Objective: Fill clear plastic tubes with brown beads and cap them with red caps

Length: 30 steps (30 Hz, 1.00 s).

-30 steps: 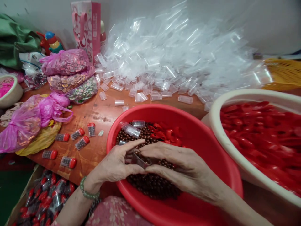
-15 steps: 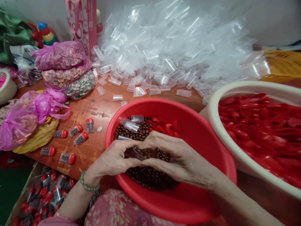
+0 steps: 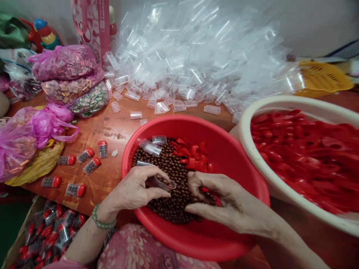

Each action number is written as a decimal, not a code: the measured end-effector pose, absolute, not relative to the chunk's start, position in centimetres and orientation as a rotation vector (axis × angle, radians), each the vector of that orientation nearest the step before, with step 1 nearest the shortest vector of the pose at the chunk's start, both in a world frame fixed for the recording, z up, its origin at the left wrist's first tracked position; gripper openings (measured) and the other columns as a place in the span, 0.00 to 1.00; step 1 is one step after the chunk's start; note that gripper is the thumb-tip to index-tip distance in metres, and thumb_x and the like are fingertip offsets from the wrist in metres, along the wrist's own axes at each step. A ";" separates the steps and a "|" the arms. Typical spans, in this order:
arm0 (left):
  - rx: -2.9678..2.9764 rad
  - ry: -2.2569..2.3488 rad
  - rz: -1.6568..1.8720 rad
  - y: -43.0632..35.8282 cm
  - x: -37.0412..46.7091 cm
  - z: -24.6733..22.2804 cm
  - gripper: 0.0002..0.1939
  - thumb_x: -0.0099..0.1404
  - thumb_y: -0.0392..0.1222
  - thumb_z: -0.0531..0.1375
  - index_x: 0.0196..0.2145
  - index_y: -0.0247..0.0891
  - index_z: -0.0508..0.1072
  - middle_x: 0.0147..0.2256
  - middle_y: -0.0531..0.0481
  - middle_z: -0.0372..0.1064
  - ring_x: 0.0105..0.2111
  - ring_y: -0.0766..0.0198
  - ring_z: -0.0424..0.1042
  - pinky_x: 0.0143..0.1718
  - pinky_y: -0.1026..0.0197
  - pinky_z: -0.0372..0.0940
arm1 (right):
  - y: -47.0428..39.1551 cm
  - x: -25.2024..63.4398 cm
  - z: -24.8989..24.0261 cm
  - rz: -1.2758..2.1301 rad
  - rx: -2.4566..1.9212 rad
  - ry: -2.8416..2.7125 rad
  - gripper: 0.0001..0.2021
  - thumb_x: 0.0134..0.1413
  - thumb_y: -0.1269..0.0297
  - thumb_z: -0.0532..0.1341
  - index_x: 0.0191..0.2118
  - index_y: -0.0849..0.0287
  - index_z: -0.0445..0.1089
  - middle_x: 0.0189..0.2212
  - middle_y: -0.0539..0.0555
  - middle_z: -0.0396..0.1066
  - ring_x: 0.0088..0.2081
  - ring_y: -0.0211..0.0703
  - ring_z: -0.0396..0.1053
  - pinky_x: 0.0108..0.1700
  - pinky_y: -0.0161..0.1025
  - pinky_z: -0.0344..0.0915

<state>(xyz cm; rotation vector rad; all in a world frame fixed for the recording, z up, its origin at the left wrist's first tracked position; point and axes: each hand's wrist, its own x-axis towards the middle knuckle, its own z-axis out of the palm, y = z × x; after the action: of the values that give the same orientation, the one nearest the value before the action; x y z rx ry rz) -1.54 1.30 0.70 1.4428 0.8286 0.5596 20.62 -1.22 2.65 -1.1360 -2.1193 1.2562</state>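
Observation:
My left hand (image 3: 140, 188) grips a clear plastic tube (image 3: 165, 183) with some brown beads inside, its mouth facing right. My right hand (image 3: 221, 198) is just right of it over the beads, thumb and fingers apart, with nothing seen between them. Both hands are over a red basin (image 3: 238, 164). Brown beads (image 3: 179, 173) cover its left part. Small red caps (image 3: 196, 151) lie at the back of the beads, and clear tubes (image 3: 151, 147) rest on them at the back left.
A white basin (image 3: 244, 123) of red caps stands at right. Clear tubes (image 3: 182, 67) are heaped behind. Several filled tubes (image 3: 91, 165) and pink bags (image 3: 67, 63) are at left, above a box of capped tubes (image 3: 56, 231).
My right hand has moved right and down, away from the tube, and its fingers have opened. The tube in my left hand now shows more fully. The whole view has shifted slightly.

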 end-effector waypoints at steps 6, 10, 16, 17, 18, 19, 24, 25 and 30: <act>1.277 0.662 0.660 0.3 -2.1 1.7 0.06 0.62 0.38 0.62 0.37 0.34 0.72 0.41 0.44 0.71 0.38 0.62 0.73 0.42 0.60 0.68 | 0.2 24.0 1.1 0.928 -1.551 -2.315 0.08 0.60 0.62 0.57 0.30 0.57 0.63 0.24 0.48 0.66 0.24 0.36 0.64 0.27 0.33 0.59; 1.397 0.708 0.601 -0.1 -2.8 2.0 0.06 0.64 0.37 0.60 0.39 0.34 0.74 0.37 0.45 0.74 0.37 0.63 0.74 0.41 0.61 0.67 | 1.7 24.6 -0.2 0.646 -1.818 -2.569 0.04 0.60 0.70 0.55 0.35 0.59 0.65 0.32 0.53 0.72 0.32 0.40 0.71 0.34 0.35 0.62; 1.509 0.734 0.628 0.1 -2.6 1.9 0.06 0.64 0.36 0.59 0.39 0.34 0.74 0.35 0.47 0.75 0.35 0.65 0.73 0.39 0.64 0.67 | 3.7 22.7 -1.1 0.581 -1.944 -2.762 0.09 0.58 0.77 0.52 0.38 0.62 0.68 0.33 0.57 0.73 0.35 0.44 0.73 0.33 0.36 0.62; 1.508 0.741 0.636 0.2 -2.5 1.8 0.06 0.64 0.36 0.59 0.38 0.34 0.74 0.35 0.47 0.75 0.35 0.65 0.73 0.39 0.64 0.67 | 4.0 22.4 -1.2 0.569 -1.955 -2.792 0.10 0.58 0.77 0.51 0.38 0.62 0.69 0.34 0.58 0.74 0.34 0.45 0.74 0.31 0.37 0.62; 1.498 0.758 0.646 0.2 -2.4 1.8 0.05 0.64 0.36 0.59 0.38 0.34 0.74 0.35 0.47 0.75 0.35 0.64 0.73 0.39 0.64 0.66 | 4.2 22.1 -1.3 0.559 -1.961 -2.823 0.11 0.57 0.79 0.51 0.38 0.63 0.69 0.35 0.59 0.74 0.34 0.46 0.74 0.30 0.37 0.62; 1.482 0.780 0.655 0.2 -2.3 1.7 0.05 0.64 0.36 0.59 0.38 0.34 0.73 0.34 0.47 0.75 0.35 0.64 0.73 0.39 0.64 0.66 | 4.4 21.8 -1.5 0.554 -1.960 -2.854 0.12 0.55 0.80 0.51 0.39 0.63 0.69 0.36 0.60 0.74 0.35 0.47 0.74 0.29 0.37 0.62; 1.450 0.839 0.643 0.4 -2.0 1.0 0.06 0.64 0.37 0.59 0.38 0.34 0.73 0.33 0.48 0.74 0.33 0.66 0.72 0.35 0.65 0.66 | 4.8 20.8 -3.0 0.531 -1.955 -2.940 0.13 0.55 0.81 0.50 0.40 0.66 0.69 0.36 0.66 0.73 0.33 0.50 0.74 0.28 0.39 0.64; 1.454 0.839 0.640 0.4 -2.0 0.9 0.06 0.64 0.38 0.59 0.38 0.34 0.73 0.33 0.48 0.74 0.33 0.66 0.72 0.35 0.65 0.66 | 4.8 20.7 -3.3 0.530 -1.948 -2.933 0.13 0.55 0.81 0.49 0.39 0.66 0.69 0.36 0.67 0.73 0.33 0.51 0.74 0.28 0.39 0.64; 1.391 0.853 0.636 0.3 -2.1 0.6 0.10 0.65 0.41 0.58 0.42 0.35 0.73 0.35 0.47 0.74 0.35 0.65 0.72 0.38 0.64 0.66 | 4.8 21.5 -3.1 0.570 -1.839 -2.753 0.10 0.51 0.79 0.53 0.34 0.64 0.70 0.33 0.62 0.73 0.31 0.46 0.72 0.31 0.38 0.63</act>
<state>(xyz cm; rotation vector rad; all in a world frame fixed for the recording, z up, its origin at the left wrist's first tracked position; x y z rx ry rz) -2.12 0.31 0.62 1.3915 0.8533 0.6363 21.54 4.85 -3.12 -1.8394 -2.7532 0.5702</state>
